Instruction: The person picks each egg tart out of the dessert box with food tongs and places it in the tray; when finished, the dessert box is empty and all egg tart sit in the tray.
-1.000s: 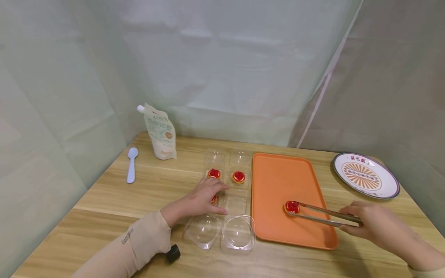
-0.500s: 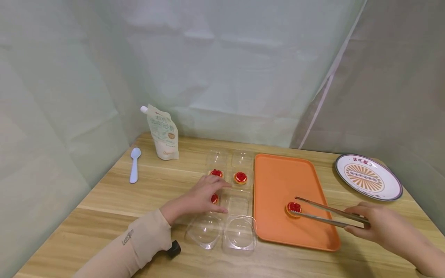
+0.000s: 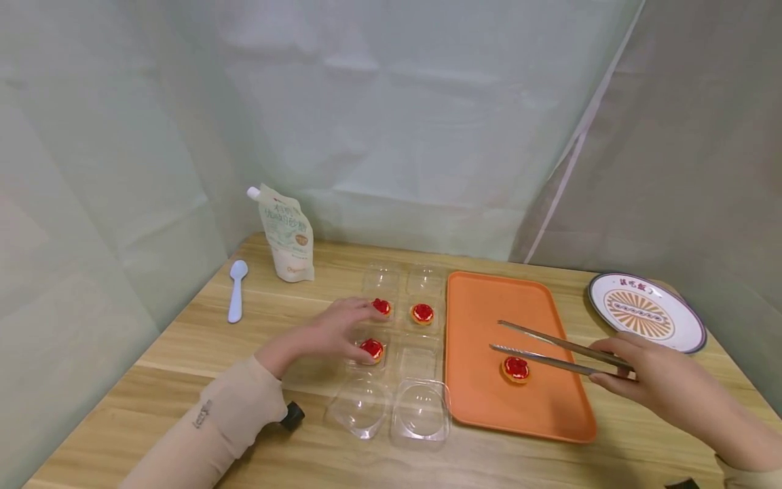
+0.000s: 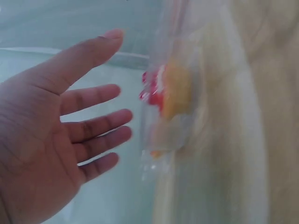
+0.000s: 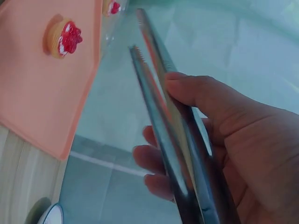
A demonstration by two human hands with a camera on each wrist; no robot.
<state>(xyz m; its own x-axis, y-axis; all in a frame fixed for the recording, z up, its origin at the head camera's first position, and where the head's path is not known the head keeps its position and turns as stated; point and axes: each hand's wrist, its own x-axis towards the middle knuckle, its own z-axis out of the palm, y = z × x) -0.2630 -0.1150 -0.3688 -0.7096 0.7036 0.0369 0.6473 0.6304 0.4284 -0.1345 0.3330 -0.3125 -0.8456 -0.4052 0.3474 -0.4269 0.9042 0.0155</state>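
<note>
My left hand [image 3: 326, 333] hovers with fingers spread beside the clear plastic boxes, holding nothing; in the left wrist view its palm and straight fingers face a red-topped tart [image 4: 175, 91]. One tart [image 3: 372, 349] sits in the front left box under this hand. Behind it are a back left tart [image 3: 381, 305], by the fingertips, and a back right tart [image 3: 422, 313]. My right hand [image 3: 647, 373] grips metal tongs [image 3: 537, 357], their tips apart above the orange tray [image 3: 476, 401]. A single tart [image 3: 516, 369] lies on the tray, just below the lower tong arm and outside the tips.
Clear domed lids [image 3: 421, 411] stand open at the front and back of the boxes. A white patterned plate [image 3: 678, 319] is right of the tray. At the back left are a spouted pouch [image 3: 287, 238] and a pale blue spoon [image 3: 233, 299]. Grey-green cloth [image 3: 391, 136] hangs behind the table.
The tongs have opened, let go of the tray's tart and moved up and left off it. My left hand has drawn back to the left, uncovering the front left tart.
</note>
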